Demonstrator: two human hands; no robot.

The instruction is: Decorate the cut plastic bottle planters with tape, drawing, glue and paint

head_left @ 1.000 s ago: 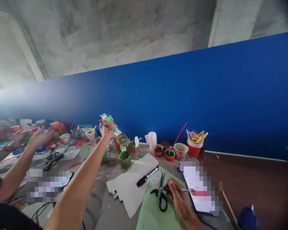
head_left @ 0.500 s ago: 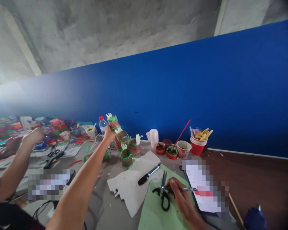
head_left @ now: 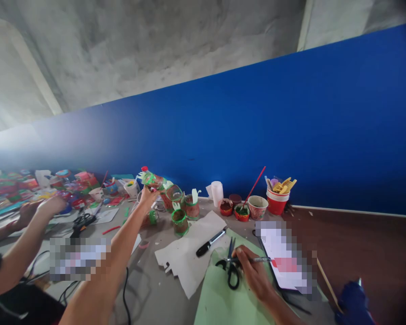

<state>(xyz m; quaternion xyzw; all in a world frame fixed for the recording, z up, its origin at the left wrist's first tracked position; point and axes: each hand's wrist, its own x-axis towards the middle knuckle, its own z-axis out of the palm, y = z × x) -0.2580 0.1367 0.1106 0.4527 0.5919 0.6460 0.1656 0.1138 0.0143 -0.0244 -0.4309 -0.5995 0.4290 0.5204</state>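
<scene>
My left hand [head_left: 148,197] reaches far forward, closed around a small clear jar [head_left: 155,181] painted red and green, with a pale finger-like cutout at its rim. The jar is tilted, its rim toward the left. Similar jars [head_left: 191,207] stand just to its right. My right hand [head_left: 252,268] holds a pen [head_left: 261,259] over a green sheet [head_left: 219,298]. Beside that hand, black-handled scissors [head_left: 233,276] lie on the sheet. A torn white sheet [head_left: 186,257] and a black marker [head_left: 209,243] are left of the scissors.
At right lies a phone [head_left: 284,259]. Behind stand a paint-stained paper cup [head_left: 258,208], a red-and-white cup [head_left: 277,203] of plastic cutlery, and red paint pots [head_left: 226,207]. A co-worker's hand [head_left: 52,205] works at left among craft items. A blue partition [head_left: 257,117] closes the back.
My left hand has moved slightly left and down, and the jar in it has tipped leftward from a more upright stance. My right hand keeps the pen in nearly the same place.
</scene>
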